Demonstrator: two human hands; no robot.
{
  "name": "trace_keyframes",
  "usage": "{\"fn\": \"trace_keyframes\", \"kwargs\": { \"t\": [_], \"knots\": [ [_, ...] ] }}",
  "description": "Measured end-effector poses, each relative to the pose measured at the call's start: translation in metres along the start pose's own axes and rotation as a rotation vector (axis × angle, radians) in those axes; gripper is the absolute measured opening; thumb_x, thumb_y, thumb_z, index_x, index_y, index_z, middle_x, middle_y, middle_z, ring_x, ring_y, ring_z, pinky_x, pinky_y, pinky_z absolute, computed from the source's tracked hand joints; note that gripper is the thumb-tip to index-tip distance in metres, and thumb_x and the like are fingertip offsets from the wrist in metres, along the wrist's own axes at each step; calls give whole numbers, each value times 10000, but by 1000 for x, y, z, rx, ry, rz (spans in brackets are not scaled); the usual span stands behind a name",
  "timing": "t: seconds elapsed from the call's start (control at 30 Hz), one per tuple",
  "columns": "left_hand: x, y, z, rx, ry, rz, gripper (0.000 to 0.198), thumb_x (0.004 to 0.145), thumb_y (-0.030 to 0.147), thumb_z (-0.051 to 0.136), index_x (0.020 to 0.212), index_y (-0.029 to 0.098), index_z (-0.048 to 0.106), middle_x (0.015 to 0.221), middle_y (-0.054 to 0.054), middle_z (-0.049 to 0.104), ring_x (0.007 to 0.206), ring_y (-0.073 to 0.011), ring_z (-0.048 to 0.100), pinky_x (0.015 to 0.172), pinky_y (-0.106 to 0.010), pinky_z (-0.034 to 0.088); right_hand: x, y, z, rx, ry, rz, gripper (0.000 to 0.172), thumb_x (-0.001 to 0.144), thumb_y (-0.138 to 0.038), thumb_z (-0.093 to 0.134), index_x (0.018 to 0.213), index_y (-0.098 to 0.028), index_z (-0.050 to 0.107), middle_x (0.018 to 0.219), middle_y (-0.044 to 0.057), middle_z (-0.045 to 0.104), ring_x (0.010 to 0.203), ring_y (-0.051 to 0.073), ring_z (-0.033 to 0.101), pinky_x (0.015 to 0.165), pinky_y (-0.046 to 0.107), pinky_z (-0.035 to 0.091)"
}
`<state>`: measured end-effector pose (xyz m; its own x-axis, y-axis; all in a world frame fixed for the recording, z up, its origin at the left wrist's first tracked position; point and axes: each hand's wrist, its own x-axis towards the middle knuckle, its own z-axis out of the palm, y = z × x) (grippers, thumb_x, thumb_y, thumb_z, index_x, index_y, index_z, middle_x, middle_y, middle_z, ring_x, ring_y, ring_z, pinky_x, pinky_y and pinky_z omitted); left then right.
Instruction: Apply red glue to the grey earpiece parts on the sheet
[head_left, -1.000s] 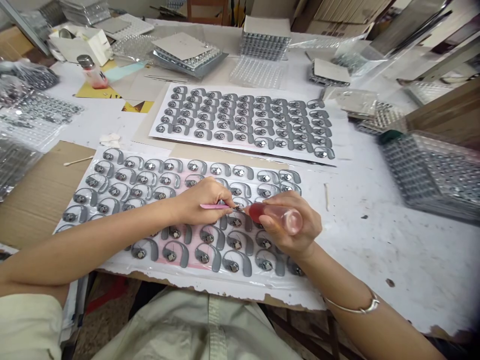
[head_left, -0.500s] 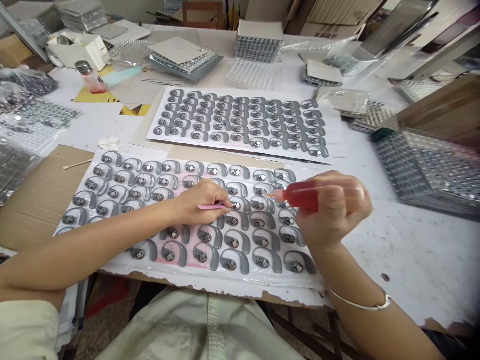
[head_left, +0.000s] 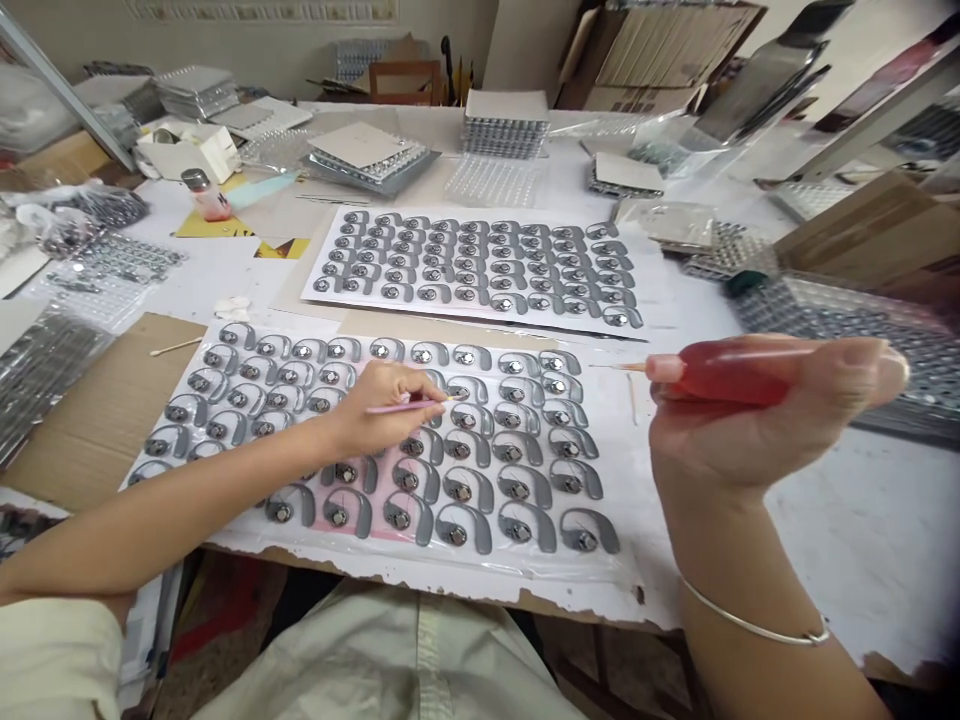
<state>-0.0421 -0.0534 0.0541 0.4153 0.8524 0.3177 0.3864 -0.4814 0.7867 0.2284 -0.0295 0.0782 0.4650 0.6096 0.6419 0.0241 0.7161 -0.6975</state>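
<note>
Over the near white sheet point(head_left: 607, 560), my left hand point(head_left: 390, 405) pinches a thin pink stick point(head_left: 405, 406), its tip close to one of the grey hook-shaped pieces point(head_left: 459, 392). Rows of these pieces, each with a shiny round part, lie on the sheet. My right hand point(head_left: 720, 450) is wrapped round a soft squeeze bottle point(head_left: 739, 372) of red liquid. The bottle lies level in the air right of the sheet, its thin needle nozzle point(head_left: 619, 366) pointing left. Part of the sheet is hidden under my left arm.
A second sheet point(head_left: 319, 290) of similar pieces lies beyond the near one. Cotton swabs point(head_left: 176, 347) rest at left, by brown cardboard point(head_left: 112, 400). A small jar point(head_left: 206, 195) with red liquid stands farther back. Stacked trays point(head_left: 506, 125) and a cardboard box point(head_left: 862, 230) edge the table.
My right hand has swung right with the squeeze bottle, away from the pieces. My left hand has shifted slightly left with the pink stick. The camera view has tilted up.
</note>
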Motion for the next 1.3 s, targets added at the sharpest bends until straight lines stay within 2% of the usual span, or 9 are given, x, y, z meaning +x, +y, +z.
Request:
{"fn": "trace_keyframes", "kwargs": {
  "t": [0.1,0.17,0.33,0.57,0.63,0.7,0.77,0.83,1.3],
  "knots": [
    [-7,-2,3,164,-67,292,83,826,143,589,829,142,671,790,-52,733,683,-144,674,749,-310,528,1,0,-1,-15,-9,-17,462,849,-423,532,464,-185,438,396,-28,425,339,174,532,298,281,389],
    [-9,-4,6,252,-85,381,109,851,124,539,868,135,646,828,-68,734,722,-157,683,761,-325,517,1,0,0,-24,-47,-48,490,865,-391,506,426,-183,438,358,-18,407,329,175,522,294,274,367],
    [-1,-12,9,370,-67,396,108,870,121,510,882,128,617,811,-66,724,728,-160,677,736,-315,503,1,1,9,-22,-76,-22,440,851,-353,548,460,-150,543,371,-1,447,340,183,546,263,251,310],
    [6,-22,16,571,-103,543,161,874,106,448,789,131,582,735,-78,677,690,-168,621,663,-314,450,-8,8,36,-95,-313,221,240,813,-355,643,690,-155,600,559,31,641,462,186,630,322,246,383],
    [6,-23,19,640,-112,602,192,879,89,442,742,133,569,683,-73,650,657,-167,592,634,-310,431,-15,13,43,-163,-388,178,195,803,-351,654,727,-180,598,582,7,641,498,159,624,410,261,445],
    [7,-23,21,707,-106,650,222,871,60,448,691,133,555,633,-64,620,609,-164,554,607,-313,411,-23,20,47,-252,-465,38,174,779,-345,675,729,-202,587,603,-12,630,521,132,597,489,271,469],
    [7,-21,23,756,-93,685,239,854,38,470,645,131,542,606,-61,604,576,-164,526,594,-318,399,-31,27,49,-332,-532,-105,168,750,-325,700,738,-210,578,636,-15,622,540,122,576,517,270,463],
    [7,-19,24,788,-96,707,248,839,25,489,618,130,531,600,-62,601,570,-162,521,593,-317,395,-37,33,49,-369,-578,-177,163,741,-300,706,764,-210,572,665,-10,621,558,122,569,521,265,455],
    [4,-16,27,805,-48,713,277,802,3,529,568,144,484,563,-41,562,532,-148,478,568,-294,371,-46,41,51,-352,-664,-251,143,759,-259,687,800,-202,563,658,-4,608,548,125,551,482,261,432]
  ]
}}
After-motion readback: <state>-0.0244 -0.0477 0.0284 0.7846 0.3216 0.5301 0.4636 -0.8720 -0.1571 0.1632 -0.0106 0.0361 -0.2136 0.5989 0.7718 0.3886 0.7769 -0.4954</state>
